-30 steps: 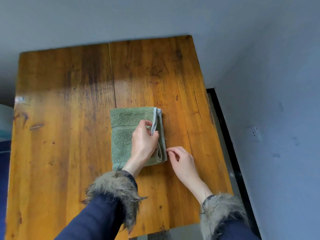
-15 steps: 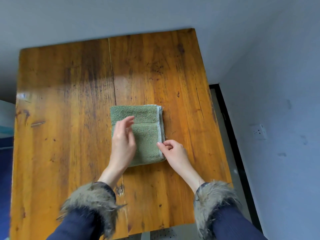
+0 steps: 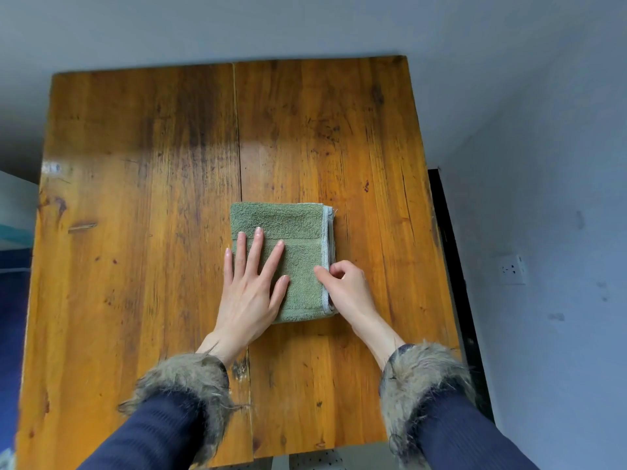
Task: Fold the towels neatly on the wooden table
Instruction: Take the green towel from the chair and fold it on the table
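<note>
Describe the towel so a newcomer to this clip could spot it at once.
Start at the wooden table that fills the view. Right of its centre seam lies the towel, a folded green rectangle with pale layered edges along its right side. The left hand presses flat on it and the right hand pinches its right edge.

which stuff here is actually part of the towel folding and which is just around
Part of the job: green towel, wooden table, left hand flat on the towel, right hand at its edge.
Just around: wall socket.
</note>
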`<control>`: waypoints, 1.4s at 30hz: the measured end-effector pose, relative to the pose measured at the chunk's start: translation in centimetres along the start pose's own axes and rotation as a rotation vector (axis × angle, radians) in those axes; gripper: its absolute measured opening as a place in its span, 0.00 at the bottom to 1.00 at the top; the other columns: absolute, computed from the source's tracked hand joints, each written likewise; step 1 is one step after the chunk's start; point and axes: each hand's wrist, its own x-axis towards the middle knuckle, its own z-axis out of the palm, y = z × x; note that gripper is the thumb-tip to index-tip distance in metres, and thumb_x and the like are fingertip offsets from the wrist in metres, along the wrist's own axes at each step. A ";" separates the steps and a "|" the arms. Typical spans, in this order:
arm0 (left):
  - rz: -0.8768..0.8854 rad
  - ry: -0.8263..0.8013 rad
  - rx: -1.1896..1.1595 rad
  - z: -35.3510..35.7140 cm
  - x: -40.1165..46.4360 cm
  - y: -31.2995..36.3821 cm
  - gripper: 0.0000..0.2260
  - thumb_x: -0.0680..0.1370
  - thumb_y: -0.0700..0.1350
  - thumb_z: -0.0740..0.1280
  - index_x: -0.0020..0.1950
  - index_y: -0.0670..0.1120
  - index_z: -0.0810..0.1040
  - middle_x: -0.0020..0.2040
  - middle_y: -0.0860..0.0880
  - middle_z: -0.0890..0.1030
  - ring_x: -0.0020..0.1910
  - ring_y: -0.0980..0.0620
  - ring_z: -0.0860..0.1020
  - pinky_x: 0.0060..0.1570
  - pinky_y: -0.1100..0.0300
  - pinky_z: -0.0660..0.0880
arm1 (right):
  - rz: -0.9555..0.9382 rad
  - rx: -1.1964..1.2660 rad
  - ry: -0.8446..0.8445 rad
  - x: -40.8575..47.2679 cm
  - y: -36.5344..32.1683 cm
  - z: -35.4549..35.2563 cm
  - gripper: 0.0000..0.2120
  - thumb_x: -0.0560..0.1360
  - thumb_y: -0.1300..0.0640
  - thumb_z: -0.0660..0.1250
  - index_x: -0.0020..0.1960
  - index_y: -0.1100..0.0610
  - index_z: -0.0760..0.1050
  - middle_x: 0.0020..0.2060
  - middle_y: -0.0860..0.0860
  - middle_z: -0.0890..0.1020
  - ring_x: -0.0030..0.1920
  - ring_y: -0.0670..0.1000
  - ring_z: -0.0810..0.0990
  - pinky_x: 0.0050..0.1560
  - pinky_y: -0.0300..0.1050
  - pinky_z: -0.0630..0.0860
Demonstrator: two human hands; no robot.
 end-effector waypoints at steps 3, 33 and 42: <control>0.027 0.012 0.000 -0.3 0.0 0.1 0.24 0.79 0.55 0.50 0.75 0.51 0.57 0.77 0.44 0.52 0.76 0.43 0.45 0.72 0.45 0.44 | -0.111 0.006 0.010 -0.6 -0.1 -0.3 0.10 0.76 0.51 0.63 0.42 0.57 0.68 0.37 0.49 0.74 0.39 0.49 0.73 0.42 0.47 0.70; 0.069 0.062 0.089 0.2 4.2 -0.6 0.24 0.77 0.51 0.51 0.74 0.52 0.61 0.76 0.44 0.56 0.76 0.42 0.50 0.72 0.42 0.48 | -0.702 -0.781 0.344 4.6 -0.7 4.1 0.25 0.78 0.53 0.49 0.74 0.57 0.58 0.74 0.55 0.60 0.75 0.52 0.53 0.74 0.56 0.52; 0.056 0.058 0.093 1.1 4.2 -0.8 0.24 0.78 0.53 0.51 0.75 0.54 0.58 0.76 0.45 0.55 0.76 0.43 0.50 0.72 0.41 0.50 | -0.690 -0.826 0.327 5.5 0.1 4.0 0.26 0.78 0.51 0.49 0.75 0.54 0.53 0.75 0.53 0.55 0.76 0.50 0.48 0.74 0.55 0.46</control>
